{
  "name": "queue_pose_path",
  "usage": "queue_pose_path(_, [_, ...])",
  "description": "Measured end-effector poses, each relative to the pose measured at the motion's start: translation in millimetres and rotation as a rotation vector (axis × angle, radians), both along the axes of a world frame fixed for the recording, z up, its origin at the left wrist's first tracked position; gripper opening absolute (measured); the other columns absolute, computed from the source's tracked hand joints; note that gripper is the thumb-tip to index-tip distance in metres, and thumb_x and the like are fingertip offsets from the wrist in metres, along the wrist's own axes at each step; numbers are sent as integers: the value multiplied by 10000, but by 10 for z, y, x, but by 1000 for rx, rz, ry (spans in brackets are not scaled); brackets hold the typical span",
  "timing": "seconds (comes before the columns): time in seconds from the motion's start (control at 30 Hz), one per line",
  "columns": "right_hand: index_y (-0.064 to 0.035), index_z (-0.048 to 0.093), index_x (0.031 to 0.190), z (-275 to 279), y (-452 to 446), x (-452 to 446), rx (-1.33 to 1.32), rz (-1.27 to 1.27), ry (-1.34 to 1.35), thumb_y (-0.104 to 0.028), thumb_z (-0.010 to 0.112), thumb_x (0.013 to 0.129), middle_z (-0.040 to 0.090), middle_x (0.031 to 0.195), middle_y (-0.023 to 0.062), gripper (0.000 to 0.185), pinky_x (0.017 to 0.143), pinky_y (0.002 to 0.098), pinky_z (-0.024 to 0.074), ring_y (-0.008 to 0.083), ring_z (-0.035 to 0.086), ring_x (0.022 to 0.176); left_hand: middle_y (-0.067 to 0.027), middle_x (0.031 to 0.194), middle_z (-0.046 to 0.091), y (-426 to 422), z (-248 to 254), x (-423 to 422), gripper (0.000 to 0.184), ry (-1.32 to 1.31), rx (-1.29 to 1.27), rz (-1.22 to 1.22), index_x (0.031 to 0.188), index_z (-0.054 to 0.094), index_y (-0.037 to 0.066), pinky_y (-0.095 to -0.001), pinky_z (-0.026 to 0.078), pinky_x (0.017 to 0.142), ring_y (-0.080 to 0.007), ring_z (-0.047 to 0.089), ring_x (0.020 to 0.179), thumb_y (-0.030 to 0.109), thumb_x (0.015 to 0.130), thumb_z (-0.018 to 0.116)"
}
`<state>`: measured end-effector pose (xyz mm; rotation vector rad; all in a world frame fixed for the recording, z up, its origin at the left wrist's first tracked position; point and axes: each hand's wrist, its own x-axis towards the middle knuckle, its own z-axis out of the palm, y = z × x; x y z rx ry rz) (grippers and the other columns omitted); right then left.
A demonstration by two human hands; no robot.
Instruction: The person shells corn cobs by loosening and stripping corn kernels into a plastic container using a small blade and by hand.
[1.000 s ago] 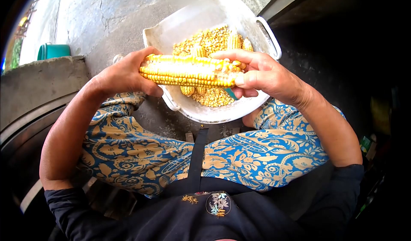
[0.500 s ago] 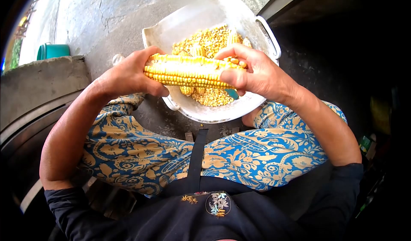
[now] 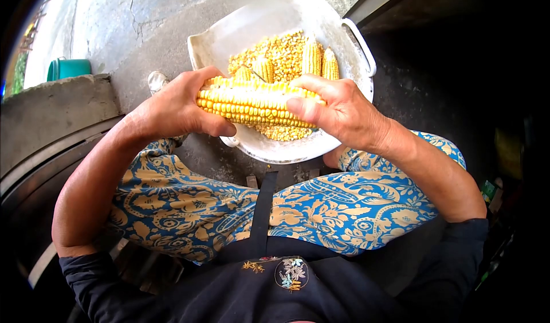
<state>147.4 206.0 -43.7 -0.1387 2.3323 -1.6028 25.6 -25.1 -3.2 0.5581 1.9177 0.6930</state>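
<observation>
Between my two hands an ear of corn (image 3: 255,102) lies crosswise, yellow and bright, above a white tub (image 3: 252,25). My left hand (image 3: 186,105) is wrapped round its left end. At the other end my right hand (image 3: 338,108) grips it, thumb pressed on the kernel rows in front and fingers over the top. Along the upper side of the ear a paler strip shows. Loose corn kernels (image 3: 281,51) cover the tub's bottom, and several more ears, among them one upright-looking ear (image 3: 311,58), rest on them.
The tub has a white handle (image 3: 361,45) at its right. A low concrete ledge (image 3: 57,111) with a green bucket (image 3: 70,69) stands at the left. My legs in blue patterned trousers (image 3: 349,208) are spread on either side of the tub. Dark floor lies to the right.
The ear has shifted slightly down and right and turned a little. My right hand has closed further over its end, and more of the ears in the tub shows behind.
</observation>
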Motion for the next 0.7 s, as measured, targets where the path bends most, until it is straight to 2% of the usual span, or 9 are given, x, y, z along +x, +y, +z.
queue_pose_path(0.07, [-23, 591, 836, -20, 0, -20, -121, -110, -67, -506, 508, 895, 611, 717, 140, 494, 648, 354, 482, 235, 620, 712, -42, 819, 615, -3, 2, 9, 600, 17, 14, 1, 1075, 535, -10, -245, 489, 684, -121, 587, 733, 214, 574, 779])
queue_pose_path(0.13, [-13, 594, 830, -14, 13, -35, -120, -94, -96, -522, 526, 879, 611, 718, 137, 516, 641, 348, 481, 226, 617, 707, -102, 889, 636, 21, 49, 7, 615, -9, -24, -4, 1078, 535, -27, -286, 473, 787, -190, 603, 849, 253, 592, 786])
queue_pose_path(0.2, [-3, 598, 824, -7, 22, -45, -121, -79, -126, -539, 545, 863, 612, 720, 133, 540, 635, 342, 479, 218, 613, 702, -105, 881, 637, 4, 29, 12, 611, 5, 10, -13, 1075, 534, -27, -290, 476, 785, -193, 605, 844, 250, 593, 787])
queue_pose_path(0.27, [24, 598, 899, -5, 29, -50, -61, 5, -236, -561, 605, 810, 626, 758, 169, 592, 657, 356, 489, 246, 629, 733, -109, 873, 639, 11, 25, 21, 606, 17, 43, -24, 1073, 534, -27, -295, 479, 782, -195, 607, 839, 246, 594, 787])
queue_pose_path(0.37, [46, 582, 971, 20, -34, -62, 73, 55, -27, -578, 646, 764, 636, 802, 207, 661, 689, 379, 496, 282, 643, 779, -119, 858, 640, 56, 43, 48, 599, 53, 27, -41, 1065, 531, -31, -305, 485, 770, -200, 612, 820, 241, 596, 786])
queue_pose_path(0.43, [40, 568, 1018, 26, -25, -71, 84, 79, -77, -555, 638, 782, 637, 836, 230, 644, 716, 395, 497, 308, 648, 818, -64, 868, 621, 71, 43, 51, 653, 57, 9, -42, 1116, 513, -16, -247, 491, 709, -126, 593, 785, 225, 581, 799])
queue_pose_path(0.47, [31, 571, 1001, 25, -25, -71, 61, 67, -70, -541, 625, 799, 633, 821, 225, 609, 710, 399, 495, 306, 646, 807, -64, 868, 621, 76, 48, 53, 653, 57, 10, -42, 1116, 513, -16, -247, 491, 709, -126, 593, 785, 225, 581, 799])
queue_pose_path(0.53, [23, 575, 985, 26, -20, -66, 38, 55, -63, -528, 612, 817, 629, 806, 221, 577, 704, 403, 492, 305, 644, 796, -140, 866, 643, 77, 60, 65, 594, 82, 11, -47, 1060, 527, -34, -315, 492, 768, -218, 622, 821, 244, 600, 779])
queue_pose_path(0.7, [-11, 570, 912, -21, -10, -59, -113, 0, -153, -502, 572, 857, 608, 751, 202, 495, 664, 399, 481, 287, 631, 753, -153, 861, 644, 79, 37, 112, 584, 55, 41, -40, 1052, 526, -37, -323, 499, 764, -226, 628, 817, 243, 602, 773])
